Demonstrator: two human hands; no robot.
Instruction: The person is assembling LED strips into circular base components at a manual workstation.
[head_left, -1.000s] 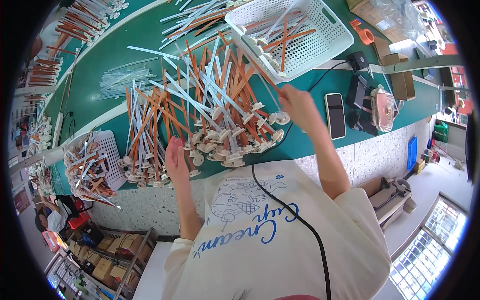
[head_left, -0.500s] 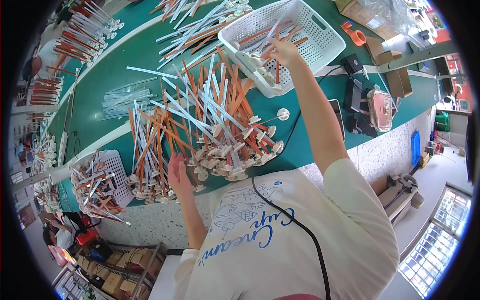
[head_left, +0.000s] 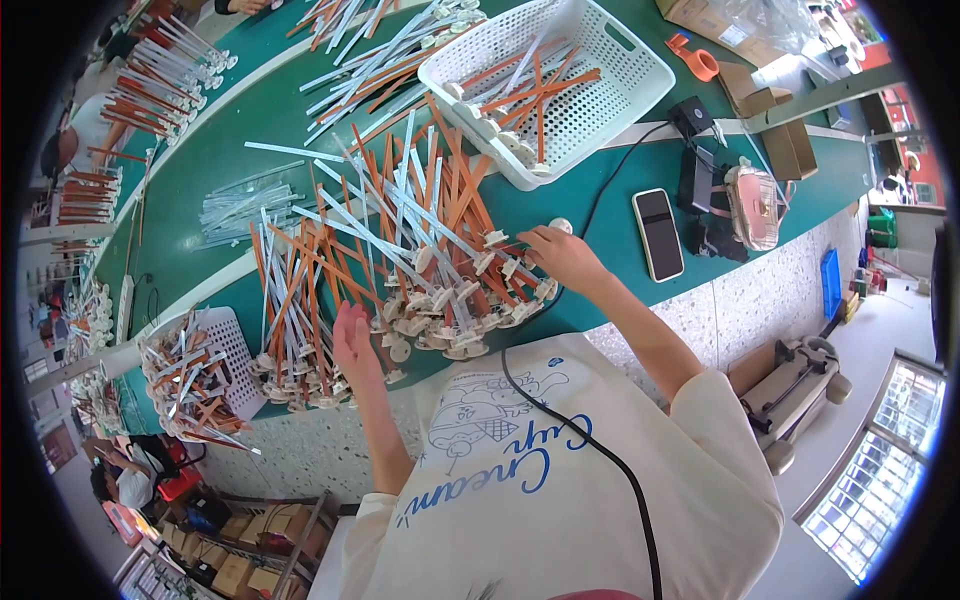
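Note:
A large heap of orange and silver flat sticks [head_left: 440,215] with white round ends lies before me, those ends toward the table's near edge. My right hand [head_left: 565,258] is at the heap's right side, fingers bent over a thin stick whose white disc [head_left: 561,227] shows just behind the knuckles. My hand hides most of that stick. At the near edge my left hand [head_left: 355,345] is raised between two bunches, fingers stretched upward, holding nothing I can see. Beyond the heap a white perforated basket [head_left: 640,85] holds several such sticks, with their white ends along its left side.
A phone [head_left: 657,235] lies right of my right hand, near a black box [head_left: 696,178] and cable. An orange tape dispenser [head_left: 694,60] and cardboard boxes [head_left: 790,145] stand farther right. Clear strips [head_left: 250,210] lie at left, and a second, full basket [head_left: 228,355] sits near left.
My right hand has come out of the white basket and down to the heap's right side. The phone is now uncovered. My left hand has barely moved.

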